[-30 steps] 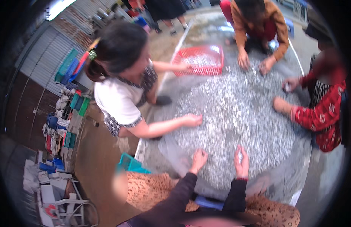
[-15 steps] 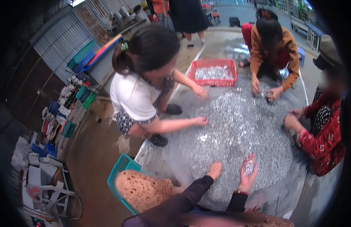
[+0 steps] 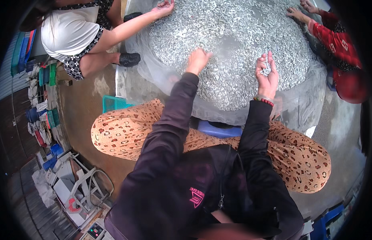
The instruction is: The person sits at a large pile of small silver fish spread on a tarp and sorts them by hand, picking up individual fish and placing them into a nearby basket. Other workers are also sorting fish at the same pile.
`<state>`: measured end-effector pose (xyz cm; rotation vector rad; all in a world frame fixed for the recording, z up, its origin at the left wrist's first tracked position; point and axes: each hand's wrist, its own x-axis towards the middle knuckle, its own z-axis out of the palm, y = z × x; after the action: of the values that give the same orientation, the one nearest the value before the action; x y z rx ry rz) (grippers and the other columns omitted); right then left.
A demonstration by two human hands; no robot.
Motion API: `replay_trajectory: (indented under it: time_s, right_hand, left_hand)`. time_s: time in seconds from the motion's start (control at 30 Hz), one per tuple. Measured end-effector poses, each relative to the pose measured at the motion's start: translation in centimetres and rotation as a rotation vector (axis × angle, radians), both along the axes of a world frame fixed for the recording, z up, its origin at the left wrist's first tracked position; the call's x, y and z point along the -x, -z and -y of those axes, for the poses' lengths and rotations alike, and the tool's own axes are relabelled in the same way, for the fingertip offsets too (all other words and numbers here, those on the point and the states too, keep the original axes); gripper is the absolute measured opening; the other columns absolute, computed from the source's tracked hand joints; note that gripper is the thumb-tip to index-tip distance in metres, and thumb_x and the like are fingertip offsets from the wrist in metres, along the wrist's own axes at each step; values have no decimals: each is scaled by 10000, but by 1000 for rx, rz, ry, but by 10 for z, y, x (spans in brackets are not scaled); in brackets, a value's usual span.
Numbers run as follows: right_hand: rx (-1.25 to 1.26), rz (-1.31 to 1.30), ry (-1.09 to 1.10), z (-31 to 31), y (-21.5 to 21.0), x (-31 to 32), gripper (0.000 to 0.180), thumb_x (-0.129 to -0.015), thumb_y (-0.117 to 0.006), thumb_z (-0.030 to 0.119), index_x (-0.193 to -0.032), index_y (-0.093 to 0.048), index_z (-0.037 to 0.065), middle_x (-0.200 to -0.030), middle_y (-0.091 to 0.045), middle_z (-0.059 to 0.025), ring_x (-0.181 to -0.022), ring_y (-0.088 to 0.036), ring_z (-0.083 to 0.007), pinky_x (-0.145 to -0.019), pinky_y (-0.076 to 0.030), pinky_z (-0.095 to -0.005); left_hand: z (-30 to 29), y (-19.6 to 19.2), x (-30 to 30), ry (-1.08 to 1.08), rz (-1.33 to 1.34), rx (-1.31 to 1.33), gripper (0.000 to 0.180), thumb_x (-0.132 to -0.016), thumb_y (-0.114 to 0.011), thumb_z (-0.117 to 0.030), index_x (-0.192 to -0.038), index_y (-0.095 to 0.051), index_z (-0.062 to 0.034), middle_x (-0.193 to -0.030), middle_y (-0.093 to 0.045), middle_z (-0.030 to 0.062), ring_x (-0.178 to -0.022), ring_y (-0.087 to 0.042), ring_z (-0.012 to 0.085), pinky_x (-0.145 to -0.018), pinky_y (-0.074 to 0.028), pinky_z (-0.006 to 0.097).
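Note:
A wide heap of small, silvery S-shaped metal hooks is spread before me on clear plastic sheeting. Over the near left part of it, my left hand is back up with the fingers curled down and the thumb toward the right. What its fingertips hold, if anything, is hidden. To its right, my right hand is palm up above the heap, fingers bent around a few metal hooks. A bead bracelet circles that wrist.
A person in a white shirt reaches over the heap from the left; another in red sleeves works at the right. A teal basket stands by my left knee, a blue plastic stool between my legs. Machinery stands lower left.
The view has tipped down toward my lap, so the red basket and the far person have left it. My right hand still holds hooks; my left stays over the heap.

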<state>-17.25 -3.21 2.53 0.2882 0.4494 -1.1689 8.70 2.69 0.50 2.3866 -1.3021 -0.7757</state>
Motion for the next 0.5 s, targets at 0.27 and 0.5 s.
replay_trajectory:
  time_s: [0.27, 0.5]
  right_hand:
    - [273, 106, -84, -3, -27, -2, 294, -960, -465, 142, -1239, -458, 53, -767, -401, -41, -606, -350, -101, -343, -258, -159]
    - [263, 16, -66, 3, -29, 9, 327, -953, -467, 102, -1276, -426, 60, -788, -391, -49, -652, -381, -120, -400, -336, -169]
  left_hand:
    - [41, 51, 46, 178, -25, 154, 323, -786, -691, -249, -1060, -609, -97, -965, -565, 191, -951, -594, 362, -802, -467, 452]
    - [71, 45, 44, 243, 55, -27, 355, -805, -678, -267, -1054, -582, -33, -1040, -569, 186, -939, -596, 335, -773, -477, 456]
